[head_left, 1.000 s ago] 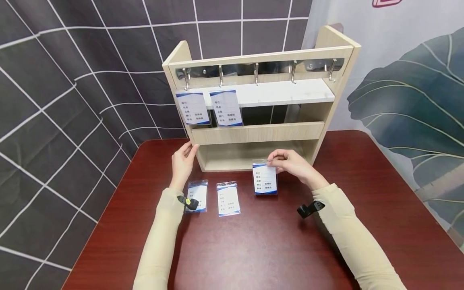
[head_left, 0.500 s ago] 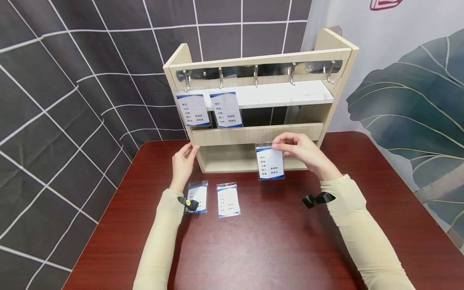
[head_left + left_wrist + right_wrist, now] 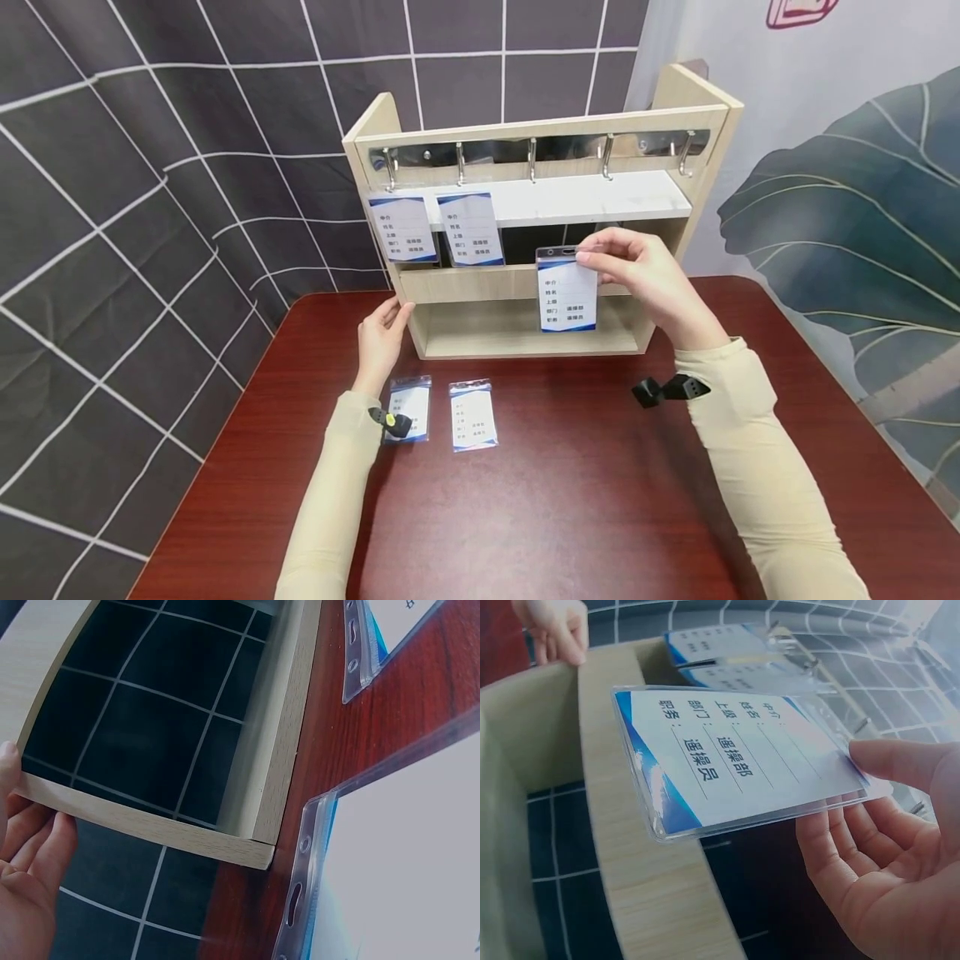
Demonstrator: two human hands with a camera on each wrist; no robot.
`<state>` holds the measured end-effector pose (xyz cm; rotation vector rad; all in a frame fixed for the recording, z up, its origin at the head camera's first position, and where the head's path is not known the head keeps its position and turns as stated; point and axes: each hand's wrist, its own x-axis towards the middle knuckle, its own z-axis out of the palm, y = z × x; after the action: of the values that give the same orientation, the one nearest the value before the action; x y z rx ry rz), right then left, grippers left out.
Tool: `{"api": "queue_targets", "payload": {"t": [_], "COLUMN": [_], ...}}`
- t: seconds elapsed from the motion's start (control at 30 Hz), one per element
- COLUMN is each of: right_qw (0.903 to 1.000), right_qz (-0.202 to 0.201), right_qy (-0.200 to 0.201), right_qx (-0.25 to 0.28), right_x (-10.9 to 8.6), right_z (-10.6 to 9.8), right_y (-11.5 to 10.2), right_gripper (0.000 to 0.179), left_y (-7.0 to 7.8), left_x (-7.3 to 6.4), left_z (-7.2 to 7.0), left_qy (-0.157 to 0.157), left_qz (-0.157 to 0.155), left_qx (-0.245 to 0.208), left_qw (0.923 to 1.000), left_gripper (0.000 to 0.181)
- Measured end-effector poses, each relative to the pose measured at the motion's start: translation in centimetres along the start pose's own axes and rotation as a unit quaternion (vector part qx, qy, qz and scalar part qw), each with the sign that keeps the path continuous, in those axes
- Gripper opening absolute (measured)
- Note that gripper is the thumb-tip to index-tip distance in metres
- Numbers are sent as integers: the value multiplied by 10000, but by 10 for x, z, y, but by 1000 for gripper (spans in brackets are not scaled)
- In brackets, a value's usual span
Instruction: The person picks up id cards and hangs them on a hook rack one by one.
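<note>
My right hand (image 3: 637, 279) pinches a clear badge holder (image 3: 567, 296) by its top edge, between thumb and fingers. The badge hangs upright in front of the shelf's middle bar, its white, blue-cornered card facing me. In the right wrist view the badge (image 3: 735, 761) shows printed lines of Chinese text. My left hand (image 3: 381, 337) holds the left side panel of the wooden shelf (image 3: 517, 346) low down; in the left wrist view its thumb and fingers (image 3: 45, 851) lie on either side of the panel edge. Two badges, one left (image 3: 402, 229) and one right (image 3: 471, 229), hang from the shelf's hooks.
A metal rail with several hooks (image 3: 532, 162) runs along the shelf's top. Two more badges lie on the red-brown table (image 3: 540, 500): one (image 3: 474, 415) beside the left forearm, another (image 3: 411, 396) partly under the left wrist camera. A dark grid-patterned curtain (image 3: 285, 217) hangs behind.
My right hand has lifted the badge from near the tabletop up to the height of the shelf's middle bar, moving slightly right. My left hand stays on the side panel.
</note>
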<state>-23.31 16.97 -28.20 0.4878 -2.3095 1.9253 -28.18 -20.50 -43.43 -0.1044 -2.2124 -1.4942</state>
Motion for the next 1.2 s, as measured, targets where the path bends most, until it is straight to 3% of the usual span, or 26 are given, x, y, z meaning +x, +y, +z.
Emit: {"api": "queue_targets", "payload": {"t": [0.3, 0.67, 0.97, 1.2], "right_qw": [9984, 9976, 9924, 9924], "right_qz": [-259, -325, -650, -692], "right_qy": [143, 232, 128, 207], "right_qx": [485, 562, 1032, 995], "right_x": [5, 9, 18, 28], "right_z": [-1, -2, 1, 8], "right_y": [-19, -38, -46, -48], "right_gripper": [8, 11, 11, 11], "left_y": [1, 1, 0, 1], "left_x": [0, 0, -2, -2], "left_z": [-1, -1, 0, -1], "left_qy": [9, -16, -22, 7], "left_qz": [25, -3, -53, 3], "left_qx": [-59, -66, 1, 4], "left_qw": [10000, 10000, 10000, 10000], "left_gripper": [46, 46, 48, 48]}}
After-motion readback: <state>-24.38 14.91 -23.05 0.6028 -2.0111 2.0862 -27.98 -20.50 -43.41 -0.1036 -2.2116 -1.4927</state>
